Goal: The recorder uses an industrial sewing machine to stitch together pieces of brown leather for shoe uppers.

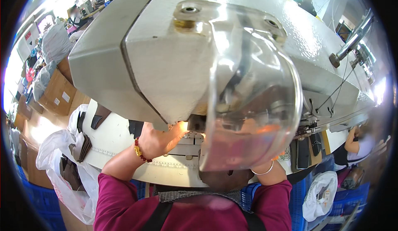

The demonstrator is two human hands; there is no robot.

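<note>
A large grey sewing machine head (174, 61) fills the view, with a clear curved guard (253, 106) on its front. My left hand (159, 139), a beaded bracelet on its wrist, reaches under the machine head toward the needle area; its fingertips are hidden there. My right hand (259, 164) is mostly behind the guard, and only the wrist with a thin silver bangle shows plainly. A dark brown piece of material (226, 178) lies at the near edge of the white table (112, 137), between my two arms. What either hand grips is hidden.
Stacks of brown cut pieces (85, 146) sit on the table's left end beside a clear plastic bag (54, 156). Cardboard boxes (58, 92) and blue crates (29, 189) stand at the left. Another person (358, 141) sits at the right, near a white bag (319, 193).
</note>
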